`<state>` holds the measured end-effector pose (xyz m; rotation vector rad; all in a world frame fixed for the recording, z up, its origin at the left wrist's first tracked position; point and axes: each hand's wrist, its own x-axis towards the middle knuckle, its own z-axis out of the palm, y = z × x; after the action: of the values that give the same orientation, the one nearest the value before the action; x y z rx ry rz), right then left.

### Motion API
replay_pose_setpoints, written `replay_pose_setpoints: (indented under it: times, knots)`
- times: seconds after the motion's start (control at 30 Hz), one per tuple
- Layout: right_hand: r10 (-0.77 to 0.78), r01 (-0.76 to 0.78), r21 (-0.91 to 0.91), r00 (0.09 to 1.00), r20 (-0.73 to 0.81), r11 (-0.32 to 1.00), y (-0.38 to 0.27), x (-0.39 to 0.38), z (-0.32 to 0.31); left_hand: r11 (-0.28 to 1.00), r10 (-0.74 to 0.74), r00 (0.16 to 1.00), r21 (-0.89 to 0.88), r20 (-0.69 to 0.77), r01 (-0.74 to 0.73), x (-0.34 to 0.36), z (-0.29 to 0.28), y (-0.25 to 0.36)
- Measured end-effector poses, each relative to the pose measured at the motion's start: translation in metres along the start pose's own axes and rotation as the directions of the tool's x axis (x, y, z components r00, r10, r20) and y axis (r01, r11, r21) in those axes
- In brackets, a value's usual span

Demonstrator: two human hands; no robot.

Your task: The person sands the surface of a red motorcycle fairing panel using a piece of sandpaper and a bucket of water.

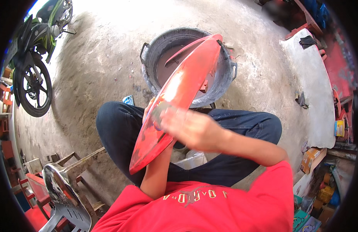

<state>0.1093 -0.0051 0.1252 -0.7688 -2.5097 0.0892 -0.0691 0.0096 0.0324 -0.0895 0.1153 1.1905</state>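
A long, glossy red motorcycle body panel [183, 89] slants across my lap, its far tip over a round grey tub [146, 73] with murky liquid in it. My left hand [149, 110] grips the panel from below at its left edge; most of that hand is hidden behind the panel. On the panel's upper face, my right hand [196, 129] presses a dark grey piece of sandpaper [160, 112], its fingers smeared by motion. Dull dark patches show on the panel near the sandpaper and toward its near end.
At the left stand a motorcycle [34, 73] and, lower down, a grey plastic chair [65, 197] beside a wooden frame. A small blue packet [128, 100] lies by my left knee. A pale slab [312, 89] runs along the right, with a cardboard box [312, 159] near its end.
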Motion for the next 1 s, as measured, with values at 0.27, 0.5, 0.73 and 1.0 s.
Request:
replay_pose_setpoints:
  times: [0.27, 0.5, 0.73, 1.0]
  knots:
    - [0.019, -0.019, 0.010, 1.000, 0.002, 1.000, 0.002, -0.001, 0.000, 0.999, -0.029, 0.999, 0.042, -0.032, 0.031, 0.000, 0.008, -0.002]
    - [0.070, -0.070, -0.014, 0.998, -0.005, 0.997, 0.017, 0.003, -0.001, 0.995, -0.037, 0.998, -0.098, -0.046, 0.032, -0.005, 0.003, -0.008]
    - [0.083, -0.083, -0.016, 0.996, -0.012, 0.996, 0.016, -0.005, 0.004, 0.892, 0.291, 0.950, 0.390, -0.109, -0.229, -0.010, 0.008, -0.014]
    - [0.181, -0.182, -0.043, 0.983, -0.011, 0.982, 0.038, -0.009, 0.007, 0.974, 0.091, 0.996, 0.212, -0.026, -0.083, -0.009, 0.011, -0.010]
